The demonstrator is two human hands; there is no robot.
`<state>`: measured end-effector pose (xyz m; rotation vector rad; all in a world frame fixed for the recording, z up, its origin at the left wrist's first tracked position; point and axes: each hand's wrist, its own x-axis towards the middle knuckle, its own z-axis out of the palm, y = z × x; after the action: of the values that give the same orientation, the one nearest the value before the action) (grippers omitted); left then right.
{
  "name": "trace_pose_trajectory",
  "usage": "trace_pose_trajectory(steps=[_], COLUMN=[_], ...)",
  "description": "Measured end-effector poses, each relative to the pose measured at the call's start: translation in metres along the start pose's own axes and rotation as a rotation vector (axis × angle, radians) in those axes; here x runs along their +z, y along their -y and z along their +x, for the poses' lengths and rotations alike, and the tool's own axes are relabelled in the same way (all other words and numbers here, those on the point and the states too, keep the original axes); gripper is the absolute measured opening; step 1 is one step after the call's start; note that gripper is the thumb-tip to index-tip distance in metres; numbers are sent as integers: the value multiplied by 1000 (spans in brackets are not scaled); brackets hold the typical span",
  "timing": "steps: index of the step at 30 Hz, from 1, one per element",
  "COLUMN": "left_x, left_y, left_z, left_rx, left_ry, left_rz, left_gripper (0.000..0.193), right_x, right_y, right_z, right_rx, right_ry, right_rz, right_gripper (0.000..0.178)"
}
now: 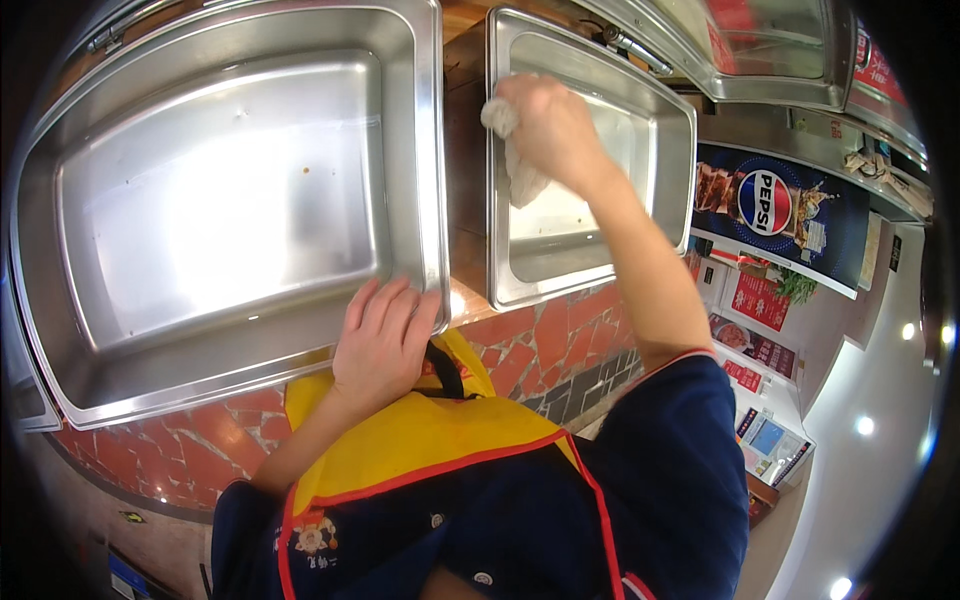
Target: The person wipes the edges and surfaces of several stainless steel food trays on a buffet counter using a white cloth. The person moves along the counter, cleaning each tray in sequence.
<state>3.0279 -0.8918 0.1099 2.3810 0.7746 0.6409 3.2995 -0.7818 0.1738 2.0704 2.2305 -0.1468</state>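
At the upper right, my right hand (553, 128) is closed around a crumpled whitish cloth (524, 180). Hand and cloth are at the left wall of a smaller rectangular steel pan (560, 277), and part of the cloth hangs down inside it. My left hand (385, 343) lies with outstretched fingers over the near right corner of a large, shallow steel pan (432, 200). Nothing shows in that hand. A few small brown specks dot the large pan's shiny floor, and several dark bits lie on the smaller pan's bottom.
A brown strip of counter (467, 210) runs between the pans. Red stone-patterned facing (200, 440) drops below their near edges. Beyond the smaller pan stands a metal-framed glass case (770, 50). A dark drink poster (730, 205) and red signs are on the right.
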Motion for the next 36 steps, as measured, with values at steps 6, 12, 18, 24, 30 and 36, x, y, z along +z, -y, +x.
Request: trace_pose_trajectory(steps=[6,12,18,24,30,36], left_x=[-2,-2,0,10,10,4], left_y=[2,5,2,-1,3,-8], left_z=[-2,-7,0,6,-5,0], left_rx=[36,30,27,-25,-122,-214], left_ry=[-11,-35,-54,-52,-96,-84], left_rz=[-1,41,33,91,146,184], left_gripper=[34,36,33,37,40,41], right_x=[9,38,26,43,44,40], right_y=[-31,-39,-123,-71,-89,-219], right_z=[59,60,41,61,47,-14], right_rx=[-40,20,364,68,59,520], right_ry=[-293,-434,-323,-370,-503,-226], right_rz=[-146,2,-160,-202,-168,-246], right_gripper=[43,45,36,14,14,8])
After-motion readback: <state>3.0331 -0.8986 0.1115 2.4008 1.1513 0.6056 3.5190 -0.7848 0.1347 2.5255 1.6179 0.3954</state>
